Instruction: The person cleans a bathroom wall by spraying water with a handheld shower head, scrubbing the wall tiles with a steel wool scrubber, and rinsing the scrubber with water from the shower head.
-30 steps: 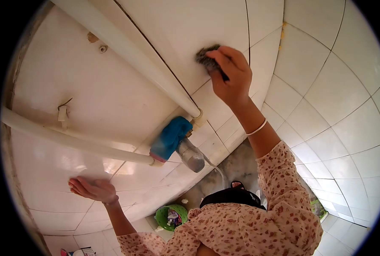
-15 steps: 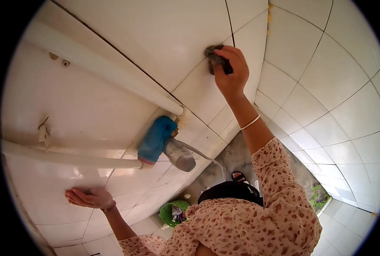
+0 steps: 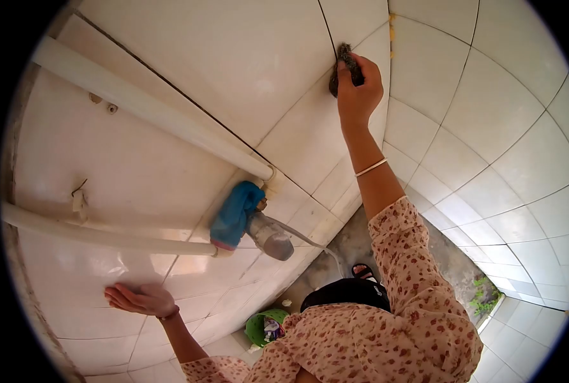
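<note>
My right hand is closed around a dark grey steel wool scrubber, pressed up to the white tiled wall close to a dark joint line. A pale bangle circles that wrist. On the lower left, my left hand is empty, its fingers stretched out and close to the wall tiles, with a thin band at the wrist. Between the two hands, a blue cloth hangs by the end of a white pipe, beside a clear plastic bottle.
A second white pipe runs along the wall above my left hand. A thin hose drops to the grey floor. Below stands a green basket holding small packets. Another tiled wall rises on the right, with green plants at its foot.
My right hand has moved right and slightly up across the tiles with the scrubber, which is now turned more upright. My left hand stays at about the same spot on the wall.
</note>
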`<state>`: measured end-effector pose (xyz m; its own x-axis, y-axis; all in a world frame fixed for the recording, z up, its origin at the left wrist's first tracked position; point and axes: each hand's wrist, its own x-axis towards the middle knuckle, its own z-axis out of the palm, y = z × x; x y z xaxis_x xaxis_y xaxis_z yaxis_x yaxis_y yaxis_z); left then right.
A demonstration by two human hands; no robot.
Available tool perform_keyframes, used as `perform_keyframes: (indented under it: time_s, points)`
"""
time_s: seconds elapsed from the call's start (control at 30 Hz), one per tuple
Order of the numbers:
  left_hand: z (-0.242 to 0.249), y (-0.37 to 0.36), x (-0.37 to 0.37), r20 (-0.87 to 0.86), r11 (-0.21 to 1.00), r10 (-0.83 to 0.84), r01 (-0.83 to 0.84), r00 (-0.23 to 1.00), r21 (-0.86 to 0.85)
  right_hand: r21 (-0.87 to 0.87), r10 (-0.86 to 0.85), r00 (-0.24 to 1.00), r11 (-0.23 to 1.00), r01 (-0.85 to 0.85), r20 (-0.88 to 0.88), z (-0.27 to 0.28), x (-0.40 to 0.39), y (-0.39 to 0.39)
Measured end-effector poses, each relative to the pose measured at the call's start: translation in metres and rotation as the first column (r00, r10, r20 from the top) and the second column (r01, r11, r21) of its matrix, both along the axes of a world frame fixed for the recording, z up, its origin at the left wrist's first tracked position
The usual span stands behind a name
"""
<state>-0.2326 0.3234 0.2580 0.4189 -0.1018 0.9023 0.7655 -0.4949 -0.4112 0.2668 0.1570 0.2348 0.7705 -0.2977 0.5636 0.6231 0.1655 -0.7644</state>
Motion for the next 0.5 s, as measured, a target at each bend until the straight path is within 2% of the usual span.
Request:
perform_keyframes:
  time_s: [0.03, 0.1, 0.17, 0.27, 0.3, 0.33, 0.37, 0.43, 0.5]
  points:
    - [-0.002, 0.003, -0.003, -0.001, 1.0, 0.009, -0.009, 1.0, 0.004, -0.017, -0.055, 0.998, 0.998, 0.055, 0.034, 0.002, -0.011, 0.007]
    - [-0.001, 0.004, -0.003, -0.006, 1.0, 0.006, -0.006, 1.0, 0.004, -0.095, -0.001, 0.977, 0.995, 0.022, 0.211, 0.0, -0.044, 0.012]
    - [0.001, 0.001, 0.0, -0.014, 1.0, -0.01, 0.01, 1.0, 0.003, -0.207, 0.203, 0.908, 0.969, -0.133, 0.367, -0.009, -0.082, 0.011]
    - [0.0, 0.0, -0.002, -0.006, 1.0, -0.019, 0.019, 1.0, -0.018, -0.283, 0.241, 0.83, 0.953, -0.105, 0.503, -0.013, -0.06, 0.003]
    - [0.0, 0.001, -0.002, -0.008, 1.0, -0.015, 0.015, 1.0, -0.02, -0.236, 0.178, 0.893, 0.968, -0.085, 0.412, -0.008, -0.043, 0.002]
    - [-0.001, 0.001, -0.002, -0.006, 1.0, -0.009, 0.009, 1.0, -0.023, -0.116, 0.107, 0.946, 0.99, -0.075, 0.306, 0.006, -0.028, -0.002]
    - [-0.001, 0.0, -0.002, -0.003, 1.0, -0.003, 0.003, 1.0, -0.026, -0.045, 0.001, 0.975, 0.999, 0.009, 0.223, 0.007, -0.001, 0.0]
    - [0.0, -0.002, -0.003, -0.009, 1.0, -0.009, 0.008, 1.0, -0.025, -0.034, -0.01, 0.994, 0.999, 0.014, 0.112, 0.015, -0.003, 0.0]
    - [0.001, 0.001, 0.0, -0.014, 1.0, -0.011, 0.011, 1.0, -0.014, -0.063, 0.025, 0.965, 0.998, -0.008, 0.261, 0.015, -0.033, 0.006]
